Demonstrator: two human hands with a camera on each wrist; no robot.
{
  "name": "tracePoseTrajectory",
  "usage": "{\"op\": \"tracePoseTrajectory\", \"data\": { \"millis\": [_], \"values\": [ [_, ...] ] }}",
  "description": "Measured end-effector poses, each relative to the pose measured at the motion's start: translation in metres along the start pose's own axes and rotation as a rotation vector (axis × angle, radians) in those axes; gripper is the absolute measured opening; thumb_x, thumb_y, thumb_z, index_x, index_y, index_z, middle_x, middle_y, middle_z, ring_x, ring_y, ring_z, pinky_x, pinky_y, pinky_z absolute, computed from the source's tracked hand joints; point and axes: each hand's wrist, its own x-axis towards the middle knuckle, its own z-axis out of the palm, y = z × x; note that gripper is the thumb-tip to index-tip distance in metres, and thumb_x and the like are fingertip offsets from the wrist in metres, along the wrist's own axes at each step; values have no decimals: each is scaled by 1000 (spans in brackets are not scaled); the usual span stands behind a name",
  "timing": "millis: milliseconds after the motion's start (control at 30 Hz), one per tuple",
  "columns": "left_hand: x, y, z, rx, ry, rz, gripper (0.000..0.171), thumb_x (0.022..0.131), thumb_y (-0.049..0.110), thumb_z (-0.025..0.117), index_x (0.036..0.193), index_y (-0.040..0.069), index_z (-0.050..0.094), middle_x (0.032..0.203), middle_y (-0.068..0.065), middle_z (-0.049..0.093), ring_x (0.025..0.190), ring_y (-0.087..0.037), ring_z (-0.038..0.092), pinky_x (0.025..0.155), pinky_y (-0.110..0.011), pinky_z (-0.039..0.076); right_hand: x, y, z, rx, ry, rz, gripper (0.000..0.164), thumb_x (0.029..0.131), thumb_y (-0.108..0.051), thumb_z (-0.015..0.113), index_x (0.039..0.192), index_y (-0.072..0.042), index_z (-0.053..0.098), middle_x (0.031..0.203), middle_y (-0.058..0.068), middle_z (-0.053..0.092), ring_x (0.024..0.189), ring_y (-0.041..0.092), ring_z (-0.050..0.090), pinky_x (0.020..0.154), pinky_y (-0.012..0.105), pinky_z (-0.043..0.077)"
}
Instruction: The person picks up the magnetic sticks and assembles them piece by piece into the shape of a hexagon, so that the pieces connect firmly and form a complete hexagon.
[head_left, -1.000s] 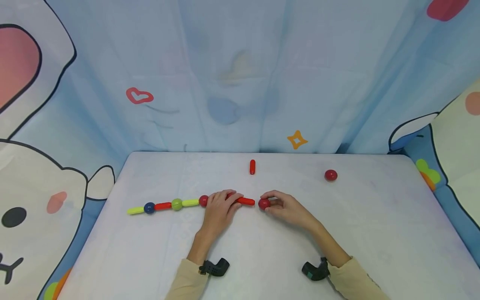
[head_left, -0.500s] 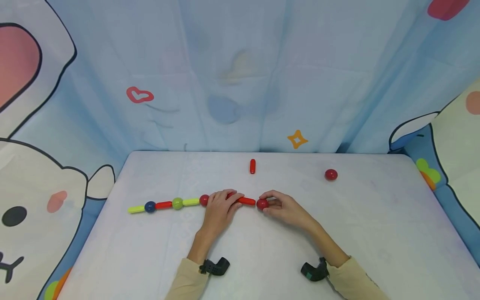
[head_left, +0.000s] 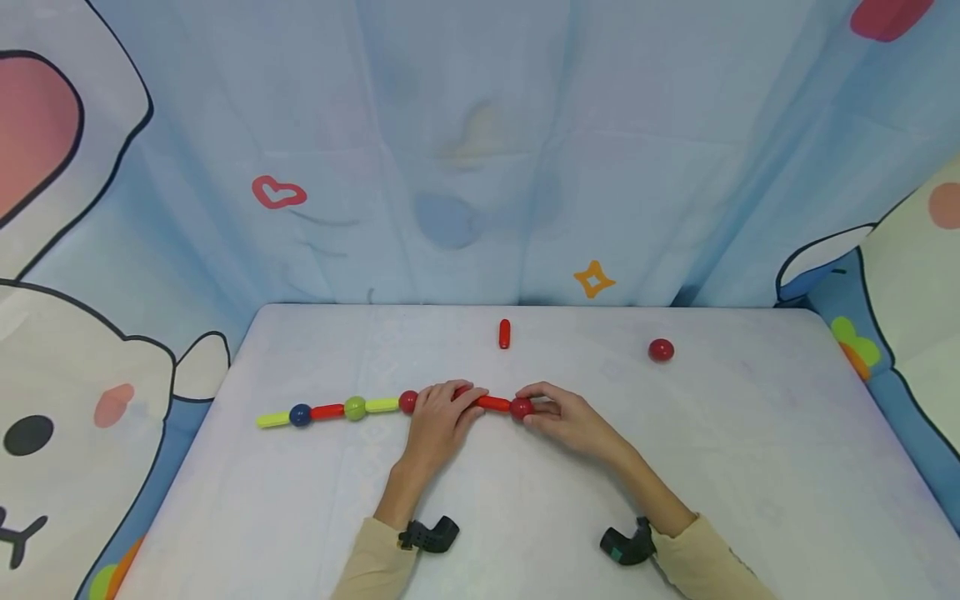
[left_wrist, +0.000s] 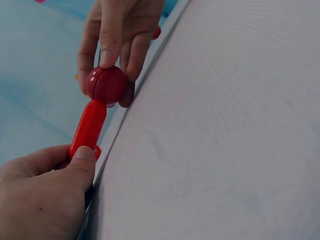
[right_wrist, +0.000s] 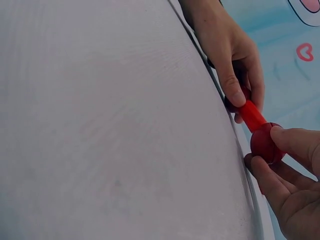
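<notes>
A row of coloured rods and balls lies joined across the table, with a yellow-green rod (head_left: 273, 420) at its left end, then a blue ball (head_left: 300, 415), a red rod, a green ball (head_left: 355, 407) and more. My left hand (head_left: 438, 421) covers part of the row and grips the red rod (left_wrist: 90, 125) at its right end. With thumb and fingers, my right hand (head_left: 570, 423) pinches a red ball (left_wrist: 111, 86) against that rod's free end. Whether the rod sits inside the ball's hole, I cannot tell.
A loose red rod (head_left: 505, 333) lies near the table's back edge. Another red ball (head_left: 662, 350) rests at the back right. The white-covered table (head_left: 525, 517) ends at a blue printed curtain (head_left: 465, 167).
My right hand has moved slightly left with the red ball, closing the gap to the red rod's end. My left hand has stayed in place.
</notes>
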Motion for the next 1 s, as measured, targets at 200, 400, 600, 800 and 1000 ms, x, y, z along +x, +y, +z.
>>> {"op": "tracePoseTrajectory", "data": {
  "millis": [200,400,600,800,1000],
  "values": [
    [0,0,0,28,-2,-26,33,90,40,66,122,31,65,122,4,64,114,-14,58,101,-38,43,0,1,3,-48,21,-28,38,92,-12,65,129,-7,56,131,17,59,121,33,60,95,32,53],
    [0,-1,1,30,69,-100,32,87,39,70,117,26,67,124,2,64,116,-17,57,102,-42,41,-2,-1,4,-129,53,-14,40,95,-11,61,134,-7,55,136,15,57,128,33,55,99,41,50],
    [2,-3,0,59,136,-127,34,86,29,74,117,17,66,124,1,65,117,-18,57,104,-41,43,-1,-3,1,-151,55,34,37,95,-15,60,132,-9,57,135,10,59,127,28,56,100,40,50],
    [3,-3,-1,63,110,-145,34,87,24,73,119,23,65,120,1,64,116,-20,55,103,-44,43,0,-3,-4,-172,44,40,34,96,-19,59,129,-12,59,131,6,62,123,26,58,100,41,51],
    [2,-1,-2,75,75,-155,35,90,24,69,124,28,64,123,0,62,117,-21,53,103,-46,41,-1,-1,-8,-184,46,20,32,96,-19,58,127,-10,60,129,8,63,119,26,60,99,40,51]
  ]
}}
